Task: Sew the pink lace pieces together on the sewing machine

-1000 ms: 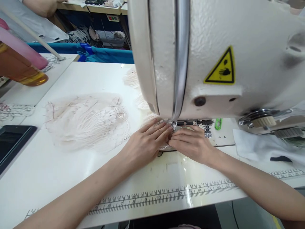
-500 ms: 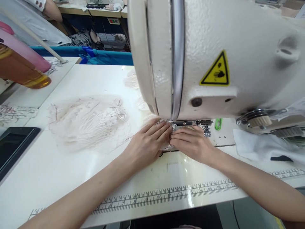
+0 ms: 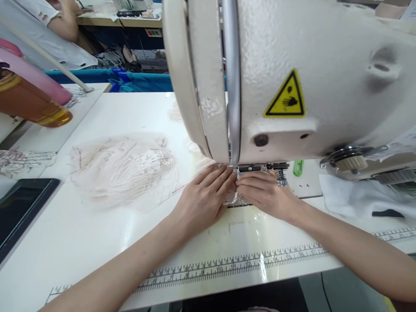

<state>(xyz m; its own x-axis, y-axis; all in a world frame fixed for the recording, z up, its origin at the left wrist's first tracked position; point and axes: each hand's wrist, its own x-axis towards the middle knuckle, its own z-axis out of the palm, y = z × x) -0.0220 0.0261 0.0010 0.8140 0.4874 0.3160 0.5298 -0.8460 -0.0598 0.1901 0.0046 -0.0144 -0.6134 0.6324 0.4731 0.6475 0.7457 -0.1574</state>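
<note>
A big cream sewing machine (image 3: 292,78) fills the upper right, with a yellow hand-warning sticker (image 3: 286,96) on its head. Under the head lies a small pale lace piece (image 3: 232,197). My left hand (image 3: 204,197) rests flat on it from the left, fingers stretched toward the needle area. My right hand (image 3: 264,193) presses on it from the right, fingers extended and close together, fingertips meeting the left hand's. The presser foot (image 3: 281,178) stands just behind the right hand. The needle itself is hidden by the machine head.
A pile of pale lace pieces (image 3: 123,167) lies on the white table (image 3: 81,234) to the left. A dark tablet (image 3: 19,212) sits at the left edge, an amber bottle (image 3: 29,102) above it. A printed ruler (image 3: 227,266) runs along the front edge. White cloth (image 3: 354,199) lies right. Another person's arm (image 3: 63,21) shows far back.
The view has shifted slightly, so the machine head looms a little further left. Both hands stay pressed on the lace piece in nearly the same place.
</note>
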